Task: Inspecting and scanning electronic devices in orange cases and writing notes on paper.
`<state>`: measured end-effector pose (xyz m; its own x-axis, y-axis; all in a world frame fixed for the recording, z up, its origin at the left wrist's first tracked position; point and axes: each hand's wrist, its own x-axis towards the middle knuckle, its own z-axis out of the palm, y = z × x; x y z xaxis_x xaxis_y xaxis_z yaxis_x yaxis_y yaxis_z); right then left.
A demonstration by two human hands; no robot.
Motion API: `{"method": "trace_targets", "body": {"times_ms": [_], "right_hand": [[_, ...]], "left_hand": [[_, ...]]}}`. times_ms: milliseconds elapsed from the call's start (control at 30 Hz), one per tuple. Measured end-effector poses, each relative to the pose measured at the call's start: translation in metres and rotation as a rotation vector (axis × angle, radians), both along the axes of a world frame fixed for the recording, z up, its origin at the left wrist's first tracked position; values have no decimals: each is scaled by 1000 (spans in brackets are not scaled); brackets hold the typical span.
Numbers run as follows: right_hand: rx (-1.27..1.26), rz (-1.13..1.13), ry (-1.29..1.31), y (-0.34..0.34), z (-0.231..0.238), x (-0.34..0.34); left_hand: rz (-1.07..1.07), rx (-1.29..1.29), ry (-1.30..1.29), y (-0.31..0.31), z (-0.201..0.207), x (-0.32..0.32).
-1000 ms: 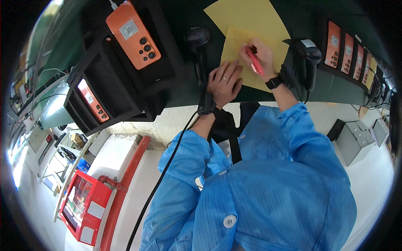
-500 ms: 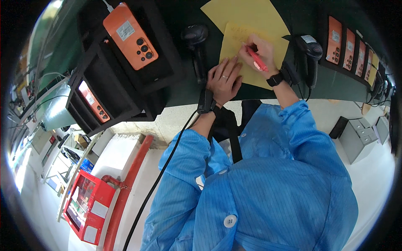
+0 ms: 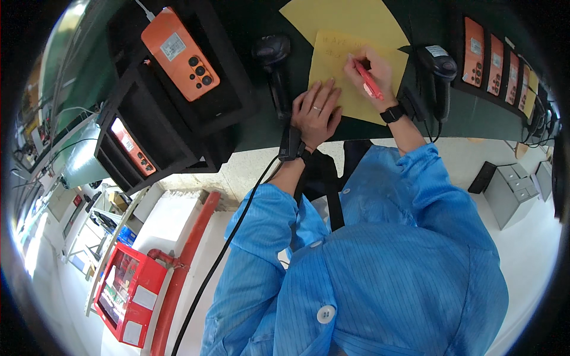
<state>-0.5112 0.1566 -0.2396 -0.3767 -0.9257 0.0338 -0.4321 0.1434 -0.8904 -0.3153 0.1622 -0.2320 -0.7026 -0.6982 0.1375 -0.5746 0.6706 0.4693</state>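
Note:
My right hand point(image 3: 375, 78) grips a red pen point(image 3: 368, 79), its tip on a yellow sheet of paper point(image 3: 362, 108) that bears faint handwriting near its upper left. My left hand point(image 3: 316, 115), a ring on one finger, lies flat with fingers stretched over the sheet's lower left edge. A second yellow sheet point(image 3: 344, 21) sits beyond the first and partly under it. Black bands with devices are strapped to both wrists, and a cable runs from the left one.
Handheld scanners stand left point(image 3: 274, 71) and right point(image 3: 440, 77) of the paper. An orange phone point(image 3: 180, 56) with a white cable rests on black foam at left; another phone point(image 3: 133, 146) sits in a black tray. At right, a black tray holds several orange phones point(image 3: 473, 53).
The pen tip and my right hand have shifted slightly to the right along the writing. My left hand stays on the sheet.

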Motion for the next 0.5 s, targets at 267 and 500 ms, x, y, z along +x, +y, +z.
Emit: {"method": "trace_targets", "body": {"times_ms": [267,500], "right_hand": [[31,-17,-43,0,3,0],[-35,-8,55,-1,4,-1]], "left_hand": [[5,-11,10,1,-1,0],[5,-12,-9,1,-2,-1]]}}
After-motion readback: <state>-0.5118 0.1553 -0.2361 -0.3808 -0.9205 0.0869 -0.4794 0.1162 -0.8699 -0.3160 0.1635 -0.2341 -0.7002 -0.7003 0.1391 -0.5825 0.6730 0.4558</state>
